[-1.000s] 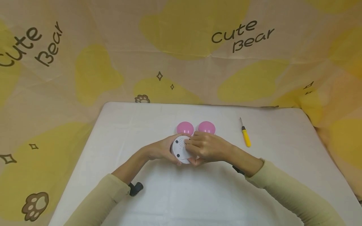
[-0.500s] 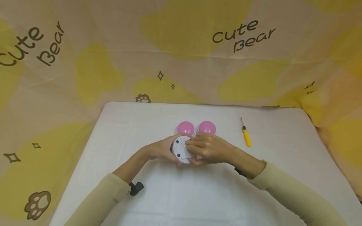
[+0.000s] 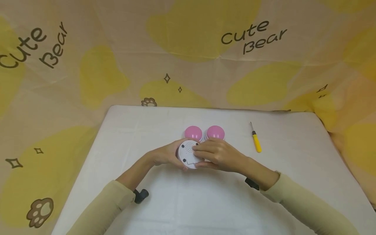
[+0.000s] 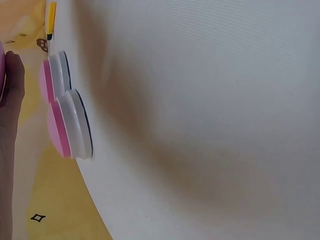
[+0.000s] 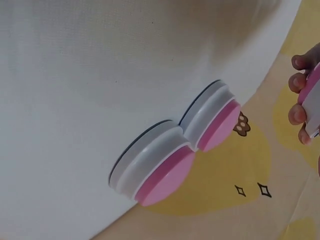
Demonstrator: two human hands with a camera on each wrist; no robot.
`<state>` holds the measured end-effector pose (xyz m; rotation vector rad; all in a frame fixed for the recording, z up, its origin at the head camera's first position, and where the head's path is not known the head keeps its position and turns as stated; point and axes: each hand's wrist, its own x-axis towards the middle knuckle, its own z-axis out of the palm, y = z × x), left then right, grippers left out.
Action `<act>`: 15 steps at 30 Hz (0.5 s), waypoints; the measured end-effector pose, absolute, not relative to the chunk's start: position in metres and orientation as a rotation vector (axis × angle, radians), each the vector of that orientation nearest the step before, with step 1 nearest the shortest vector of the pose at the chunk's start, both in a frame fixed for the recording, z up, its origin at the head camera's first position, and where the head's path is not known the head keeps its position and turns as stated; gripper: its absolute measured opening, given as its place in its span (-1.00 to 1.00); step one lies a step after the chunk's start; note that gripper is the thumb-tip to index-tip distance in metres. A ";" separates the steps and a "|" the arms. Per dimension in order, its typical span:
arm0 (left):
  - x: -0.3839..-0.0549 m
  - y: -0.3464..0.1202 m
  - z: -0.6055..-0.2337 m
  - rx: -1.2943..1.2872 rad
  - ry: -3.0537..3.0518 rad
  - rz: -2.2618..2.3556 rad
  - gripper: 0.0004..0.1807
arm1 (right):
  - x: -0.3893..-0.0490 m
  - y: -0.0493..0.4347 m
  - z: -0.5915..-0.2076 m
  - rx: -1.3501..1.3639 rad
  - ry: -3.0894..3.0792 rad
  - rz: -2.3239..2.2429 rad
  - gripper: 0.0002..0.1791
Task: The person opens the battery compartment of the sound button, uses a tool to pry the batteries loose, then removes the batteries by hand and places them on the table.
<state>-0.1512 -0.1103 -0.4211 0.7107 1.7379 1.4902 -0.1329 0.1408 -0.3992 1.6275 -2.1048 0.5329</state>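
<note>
Beige cloth with yellow patches and "Cute Bear" lettering [image 3: 194, 45] hangs behind a white worktop [image 3: 141, 124]. Over its middle, nearer the far edge than the near one, a round white device [image 3: 189, 155] is held with its perforated underside facing the wearer, dark feet [image 3: 184, 160] showing. The left hand [image 3: 168, 154] grips it around the side; the right hand [image 3: 221, 155] pinches its right part, bent fingers on the face and thumb by the lower rim, next to a notched seam [image 3: 191, 163]. Whether that thumb has caught the seam cannot be told.

The work looks to be at this seam. To do it well, I would keep the left grip firm, the underside level, and push at the notch gently and squarely; prying sideways could slip or strain the plastic.

Just behind stand two pink-topped units [image 3: 193, 132]; a yellow-handled screwdriver [image 3: 256, 142] lies toward the far right corner.
</note>
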 end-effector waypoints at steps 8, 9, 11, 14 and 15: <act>-0.150 -0.110 -0.416 0.727 1.723 1.508 -0.02 | -0.129 0.141 -0.404 1.576 -2.121 0.614 -0.64; -0.150 -0.110 -0.416 0.727 1.725 1.510 -0.02 | -0.129 0.141 -0.404 1.569 -2.121 0.621 -0.64; -0.150 -0.110 -0.415 0.723 1.729 1.515 -0.01 | -0.128 0.142 -0.405 1.554 -2.124 0.633 -0.65; -0.150 -0.110 -0.414 0.699 1.739 1.519 -0.02 | -0.127 0.142 -0.407 1.539 -2.110 0.655 -0.67; -0.150 -0.110 -0.414 0.688 1.742 1.518 -0.02 | -0.127 0.142 -0.408 1.537 -2.107 0.664 -0.67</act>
